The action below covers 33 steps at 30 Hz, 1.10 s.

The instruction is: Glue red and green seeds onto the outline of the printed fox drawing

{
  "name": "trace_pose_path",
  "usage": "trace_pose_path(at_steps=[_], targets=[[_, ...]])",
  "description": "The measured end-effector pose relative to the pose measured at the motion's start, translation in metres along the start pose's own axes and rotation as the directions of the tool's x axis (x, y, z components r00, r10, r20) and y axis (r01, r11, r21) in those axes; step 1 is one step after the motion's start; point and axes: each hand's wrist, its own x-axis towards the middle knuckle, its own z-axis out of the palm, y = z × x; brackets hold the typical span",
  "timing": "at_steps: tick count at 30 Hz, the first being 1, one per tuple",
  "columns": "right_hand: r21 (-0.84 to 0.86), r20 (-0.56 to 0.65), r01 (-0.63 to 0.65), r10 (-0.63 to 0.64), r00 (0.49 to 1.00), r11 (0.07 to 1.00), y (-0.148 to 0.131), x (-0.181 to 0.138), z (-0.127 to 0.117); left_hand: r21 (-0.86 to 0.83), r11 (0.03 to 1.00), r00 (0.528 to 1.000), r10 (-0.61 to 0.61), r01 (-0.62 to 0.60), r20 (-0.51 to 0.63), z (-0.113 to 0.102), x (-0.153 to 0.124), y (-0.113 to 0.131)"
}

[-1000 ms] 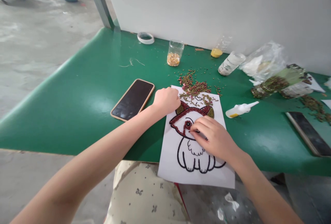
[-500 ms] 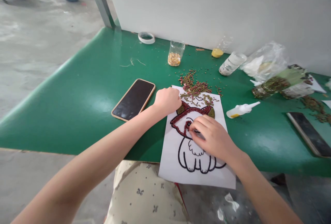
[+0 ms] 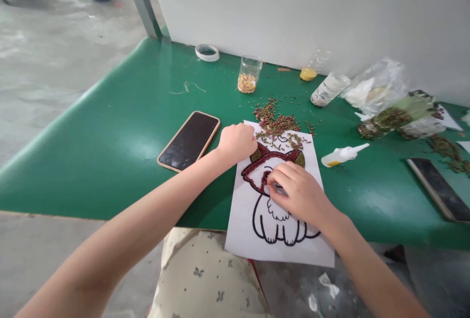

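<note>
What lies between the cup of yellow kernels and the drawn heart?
The head view shows loose reddish and greenish seeds, on table and paper alike.

No words or numbers legible (anywhere, really).

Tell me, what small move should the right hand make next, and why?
Perhaps the right hand should press its fingertips lightly beside the dark-red eye patch: they are pinched together there, and the left hand rests at the upper-left edge of the paper, seemingly steadying it. Whether the pinch holds anything is hidden.
</note>
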Motion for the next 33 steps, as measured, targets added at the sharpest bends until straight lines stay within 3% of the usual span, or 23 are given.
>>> trace_pose_path(at_steps=[9,15,23,33], targets=[[0.006,-0.008,-0.006,0.006,1.000,1.000,-0.001,0.000,-0.001,0.007,1.000,1.000,-0.015,0.015,0.010,-0.001,0.000,0.001],[0.104,-0.054,0.018,-0.012,0.998,0.994,0.010,0.002,-0.006,-0.003,1.000,1.000,-0.003,0.004,0.004,0.000,0.000,0.000],[0.162,0.062,0.109,-0.120,0.991,0.981,0.021,0.007,-0.010,-0.004,1.000,1.000,-0.001,0.001,-0.007,0.002,0.001,0.000],[0.140,0.101,0.099,-0.113,0.988,0.985,0.017,0.009,-0.008,0.008,1.000,1.000,-0.009,0.009,0.001,0.000,0.001,0.000]])
